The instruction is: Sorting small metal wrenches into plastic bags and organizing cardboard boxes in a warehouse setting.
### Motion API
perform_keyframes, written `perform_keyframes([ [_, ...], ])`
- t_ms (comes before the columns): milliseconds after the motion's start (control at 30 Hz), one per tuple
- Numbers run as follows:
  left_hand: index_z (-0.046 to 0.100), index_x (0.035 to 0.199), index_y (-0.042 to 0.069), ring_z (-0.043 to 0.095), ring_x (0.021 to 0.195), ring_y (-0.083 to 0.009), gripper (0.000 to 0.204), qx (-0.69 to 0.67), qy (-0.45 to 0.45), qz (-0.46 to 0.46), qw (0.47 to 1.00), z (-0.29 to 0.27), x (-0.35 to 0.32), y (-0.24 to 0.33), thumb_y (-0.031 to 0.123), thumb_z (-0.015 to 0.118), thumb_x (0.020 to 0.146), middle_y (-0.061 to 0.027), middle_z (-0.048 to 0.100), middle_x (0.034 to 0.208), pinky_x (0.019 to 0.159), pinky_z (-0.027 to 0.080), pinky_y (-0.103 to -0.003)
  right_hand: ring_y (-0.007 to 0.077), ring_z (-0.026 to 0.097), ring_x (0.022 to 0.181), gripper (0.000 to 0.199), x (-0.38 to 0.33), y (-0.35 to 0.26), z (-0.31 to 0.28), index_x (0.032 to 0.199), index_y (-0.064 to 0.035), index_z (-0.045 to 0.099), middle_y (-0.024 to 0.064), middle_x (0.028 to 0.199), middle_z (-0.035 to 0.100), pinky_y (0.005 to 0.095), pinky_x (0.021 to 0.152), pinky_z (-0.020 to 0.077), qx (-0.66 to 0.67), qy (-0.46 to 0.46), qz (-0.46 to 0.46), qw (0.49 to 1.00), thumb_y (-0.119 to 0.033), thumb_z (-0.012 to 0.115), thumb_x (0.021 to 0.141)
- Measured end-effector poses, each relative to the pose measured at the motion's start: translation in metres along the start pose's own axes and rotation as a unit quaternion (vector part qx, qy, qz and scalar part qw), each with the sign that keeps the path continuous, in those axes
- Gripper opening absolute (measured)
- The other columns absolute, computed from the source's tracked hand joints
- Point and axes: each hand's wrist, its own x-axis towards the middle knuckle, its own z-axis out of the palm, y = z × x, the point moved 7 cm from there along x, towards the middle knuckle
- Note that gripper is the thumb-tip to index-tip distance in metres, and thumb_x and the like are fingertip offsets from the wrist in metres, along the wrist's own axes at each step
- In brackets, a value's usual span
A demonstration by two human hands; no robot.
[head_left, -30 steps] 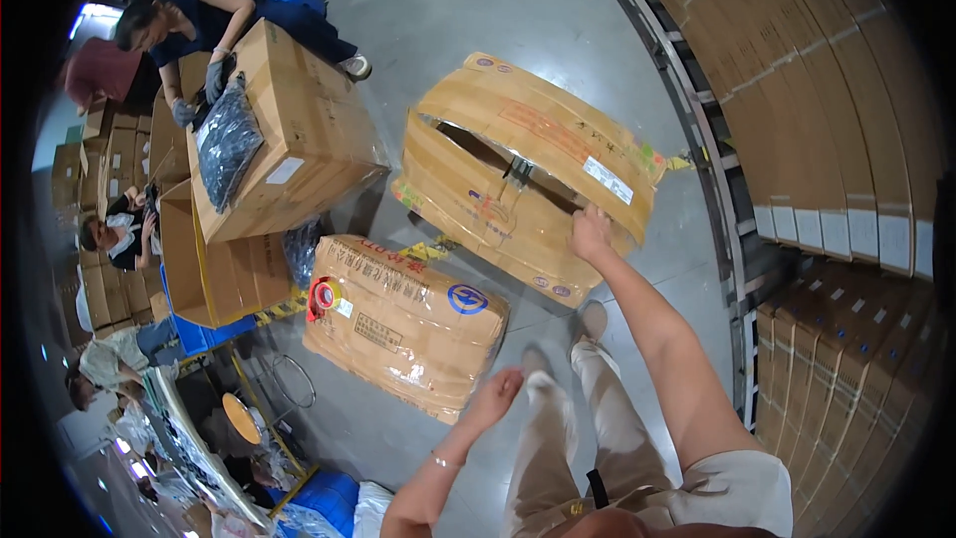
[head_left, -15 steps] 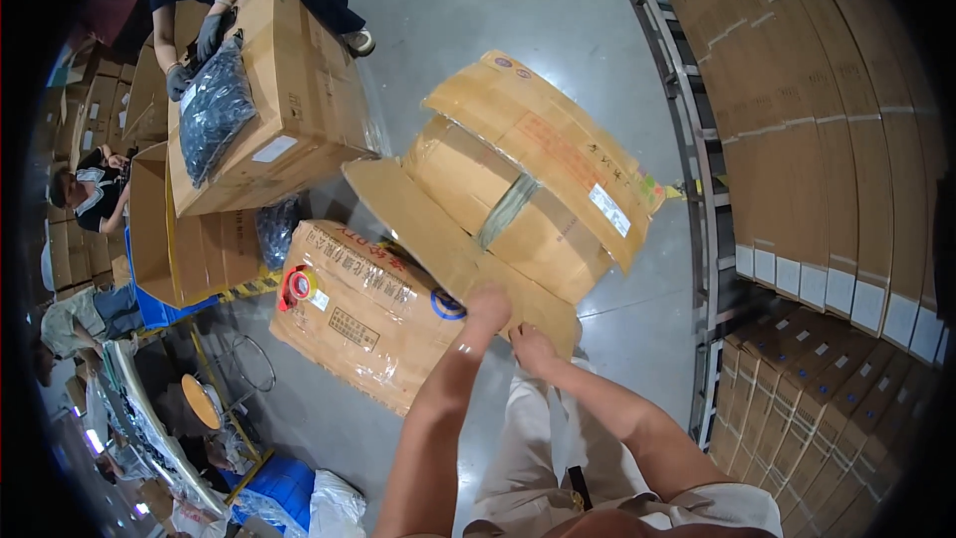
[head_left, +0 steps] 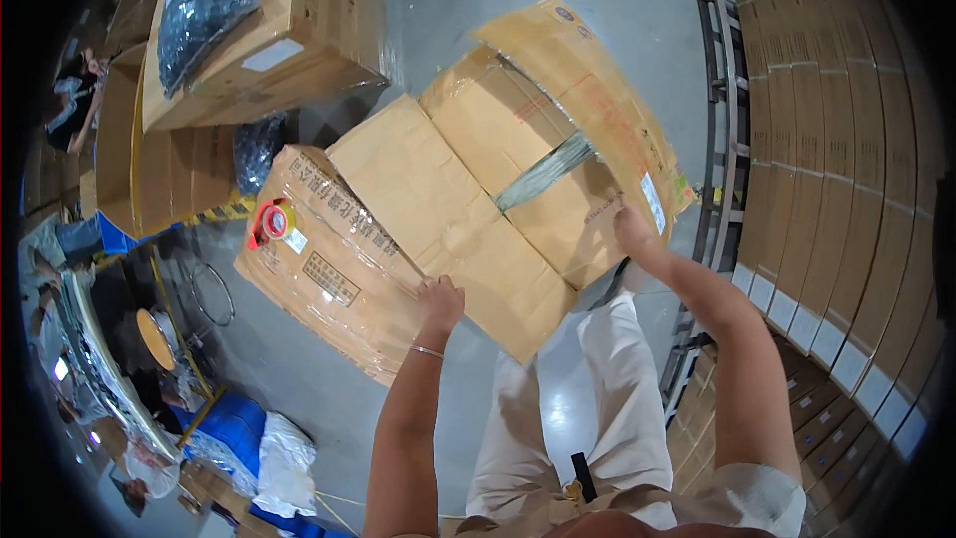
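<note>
In front of me an opened cardboard box [head_left: 543, 274] has its top flaps apart, and greenish-grey wrapped material [head_left: 548, 171] shows through the gap between the inner flaps. The left outer flap [head_left: 438, 174] is folded out over a second, taped box [head_left: 329, 259]. My left hand [head_left: 441, 301] is closed on the lower edge of this flap. At the near end of the box, my right hand [head_left: 637, 231] touches an inner flap, close to the raised right outer flap [head_left: 597, 90]; its fingers are bent and partly blurred.
A tape dispenser [head_left: 274, 224] lies on the taped box. At the upper left, a large box [head_left: 319, 20] carries a dark plastic-wrapped bundle [head_left: 204, 15]. Tall stacks of cartons [head_left: 817, 139] stand on the right beside a metal rack [head_left: 722, 90].
My hands have moved apart: the left to the flap's outer edge, the right to the box's right side. The left flap has swung outward, lying flatter. The view has shifted.
</note>
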Motion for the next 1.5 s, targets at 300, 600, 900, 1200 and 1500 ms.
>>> perform_keyframes([
  [300, 0.054, 0.097, 0.007, 0.057, 0.087, -0.03, 0.03, -0.026, -0.117, -0.158, 0.98, -0.005, -0.001, 0.006, 0.029, 0.049, 0.078, -0.0147, 0.058, 0.094, 0.074, 0.045, -0.044, 0.0195, 0.039, 0.116, 0.037, -0.076, 0.122, 0.027, 0.104, -0.0024, 0.059, 0.0071, 0.11, 0.056, 0.0357, 0.105, 0.0122, -0.206, 0.029, -0.083, 0.974, -0.021, 0.04, 0.079],
  [600, 0.051, 0.098, 0.002, 0.051, 0.089, -0.0297, 0.039, -0.131, 0.244, 0.177, 0.945, -0.068, 0.087, 0.202, 0.023, 0.065, 0.067, -0.0152, 0.055, 0.09, 0.075, 0.043, -0.042, 0.0261, 0.023, 0.127, 0.059, -0.067, 0.29, 0.106, 0.128, -0.0115, 0.036, 0.009, 0.134, 0.031, 0.0419, 0.103, 0.018, 0.051, 0.037, 0.126, 0.99, -0.029, 0.055, 0.074],
  [900, 0.057, 0.09, 0.002, 0.056, 0.084, -0.0343, 0.041, -0.123, -0.073, 0.05, 0.988, -0.049, 0.121, 0.257, 0.037, 0.064, 0.069, -0.019, 0.059, 0.085, 0.071, 0.044, -0.042, 0.0298, 0.041, 0.115, 0.051, -0.04, 0.244, 0.166, 0.122, -0.0085, 0.04, 0.0123, 0.127, 0.04, 0.0421, 0.092, 0.0355, 0.338, 0.02, 0.149, 0.929, -0.022, 0.052, 0.075],
  [1200, 0.063, 0.076, 0.006, 0.059, 0.075, -0.033, 0.038, -0.116, -0.08, 0.096, 0.985, -0.068, 0.05, 0.269, 0.043, 0.057, 0.07, -0.0158, 0.061, 0.076, 0.066, 0.046, -0.042, 0.0337, 0.042, 0.112, 0.047, -0.057, 0.195, -0.026, 0.117, -0.0025, 0.041, 0.0192, 0.123, 0.04, 0.0379, 0.095, 0.0333, 0.415, 0.381, -0.031, 0.826, -0.009, 0.051, 0.071],
  [1500, 0.063, 0.067, 0.006, 0.06, 0.066, -0.0315, 0.025, -0.111, -0.037, 0.241, 0.964, -0.055, -0.038, 0.317, 0.029, 0.055, 0.072, -0.0166, 0.059, 0.067, 0.06, 0.047, -0.041, 0.0251, 0.063, 0.071, 0.015, -0.064, 0.065, -0.03, 0.071, -0.0095, 0.066, 0.012, 0.075, 0.064, 0.0379, 0.059, 0.049, 0.261, 0.019, -0.175, 0.949, -0.017, 0.053, 0.071],
])
